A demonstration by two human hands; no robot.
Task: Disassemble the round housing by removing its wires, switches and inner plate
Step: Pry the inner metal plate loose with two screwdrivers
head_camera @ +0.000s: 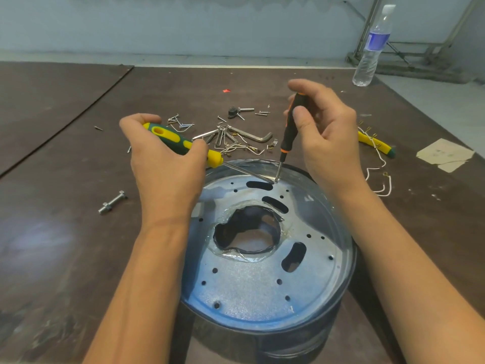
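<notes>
The round metal housing stands on the table in front of me. Its perforated inner plate lies inside, with a torn hole in the middle. My left hand grips a green-and-yellow screwdriver; its shaft reaches across the rim to the plate's far edge. My right hand holds a black-and-orange screwdriver almost upright, tip on the same spot near the far rim. Both tips meet there. White wires lie loose on the table to the right of the housing.
Behind the housing lies a scatter of hex keys, screws and clips. A bolt with a nut lies at the left. A second yellow-handled tool lies at the right, a water bottle at the back right, a paper scrap beyond it.
</notes>
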